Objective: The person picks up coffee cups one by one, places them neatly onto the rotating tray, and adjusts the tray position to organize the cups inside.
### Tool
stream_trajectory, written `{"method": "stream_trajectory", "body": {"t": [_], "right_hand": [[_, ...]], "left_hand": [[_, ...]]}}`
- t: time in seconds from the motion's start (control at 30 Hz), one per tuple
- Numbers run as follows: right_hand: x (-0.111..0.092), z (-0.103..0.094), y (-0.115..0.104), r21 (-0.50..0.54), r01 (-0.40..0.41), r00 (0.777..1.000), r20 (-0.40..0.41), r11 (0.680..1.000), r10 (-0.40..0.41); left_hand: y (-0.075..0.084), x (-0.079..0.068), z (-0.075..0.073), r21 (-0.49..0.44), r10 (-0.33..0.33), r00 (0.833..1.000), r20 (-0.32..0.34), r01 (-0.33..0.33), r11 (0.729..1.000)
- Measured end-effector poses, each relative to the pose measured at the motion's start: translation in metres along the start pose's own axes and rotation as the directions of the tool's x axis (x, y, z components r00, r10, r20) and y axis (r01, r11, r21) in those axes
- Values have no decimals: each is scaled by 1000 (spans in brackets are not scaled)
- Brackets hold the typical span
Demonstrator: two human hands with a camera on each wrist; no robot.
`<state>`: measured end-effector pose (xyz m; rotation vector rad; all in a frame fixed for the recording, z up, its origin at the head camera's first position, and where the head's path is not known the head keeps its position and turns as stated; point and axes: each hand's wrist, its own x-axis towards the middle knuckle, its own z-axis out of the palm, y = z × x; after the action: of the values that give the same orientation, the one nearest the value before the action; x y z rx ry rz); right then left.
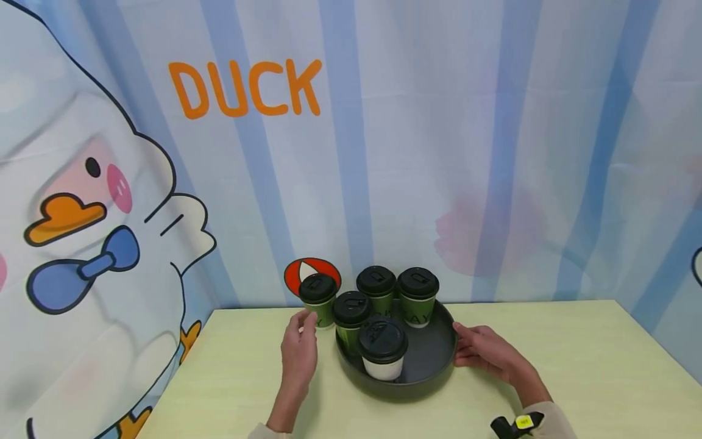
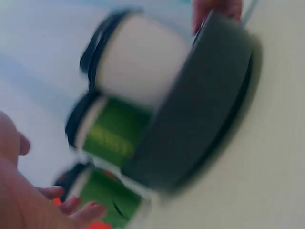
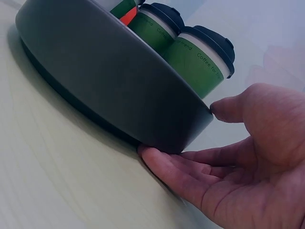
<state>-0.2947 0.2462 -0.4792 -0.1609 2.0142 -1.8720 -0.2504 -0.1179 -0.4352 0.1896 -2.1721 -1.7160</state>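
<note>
A dark grey round tray [image 1: 433,356] holds a white paper cup [image 1: 384,369] at the front and three green-sleeved cups, one being the rear right cup [image 1: 419,305]. All have black lids. My right hand [image 1: 488,350] grips the tray's right side; in the right wrist view the thumb [image 3: 228,109] is at the rim and the fingers [image 3: 176,174] reach under the base. Just left of the tray stands another green-sleeved cup [image 1: 325,312]. My left hand [image 1: 300,350] is close to it, its loosely bent fingers [image 2: 88,212] overlapping that cup in the left wrist view.
Beneath everything is a pale yellow table [image 1: 230,360]. A blue striped curtain [image 1: 417,152] with a printed duck [image 1: 82,256] hangs right behind the table's back edge.
</note>
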Motion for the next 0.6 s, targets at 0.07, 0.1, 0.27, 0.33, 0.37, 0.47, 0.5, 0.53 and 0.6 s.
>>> {"method": "stream_trajectory", "body": {"t": [0.07, 0.1, 0.27, 0.33, 0.37, 0.47, 0.5, 0.53, 0.6], "right_hand": [[0, 1, 0, 1, -1, 1000, -15, 1000, 1], [0, 2, 0, 3, -1, 1000, -23, 1000, 1], [-1, 4, -3, 12, 2, 999, -44, 1000, -2], [-1, 6, -4, 19, -1, 999, -46, 1000, 2], [-1, 6, -4, 21, -2, 999, -44, 1000, 2], [-2, 5, -4, 20, 1, 1000, -24, 1000, -1], [-2, 4, -3, 20, 0, 1000, -16, 1000, 1], [-2, 4, -3, 17, 1, 1000, -4, 1000, -1], [-2, 2, -2, 17, -2, 1000, 24, 1000, 2]], "left_hand": [[-12, 9, -6, -43, -110, 991, 73, 113, 993], [-18, 13, -7, -79, -150, 982, 113, 159, 984], [-46, 20, -4, -242, -230, 915, 332, 318, 917], [-53, 20, -2, -279, -224, 891, 394, 348, 895], [-55, 20, 0, -290, -215, 884, 414, 352, 890], [-59, 19, 4, -290, -200, 871, 449, 354, 889], [-60, 18, 5, -283, -199, 870, 451, 351, 893], [-61, 18, 5, -276, -196, 870, 451, 345, 897], [-61, 17, 7, -263, -190, 874, 447, 332, 906]]}}
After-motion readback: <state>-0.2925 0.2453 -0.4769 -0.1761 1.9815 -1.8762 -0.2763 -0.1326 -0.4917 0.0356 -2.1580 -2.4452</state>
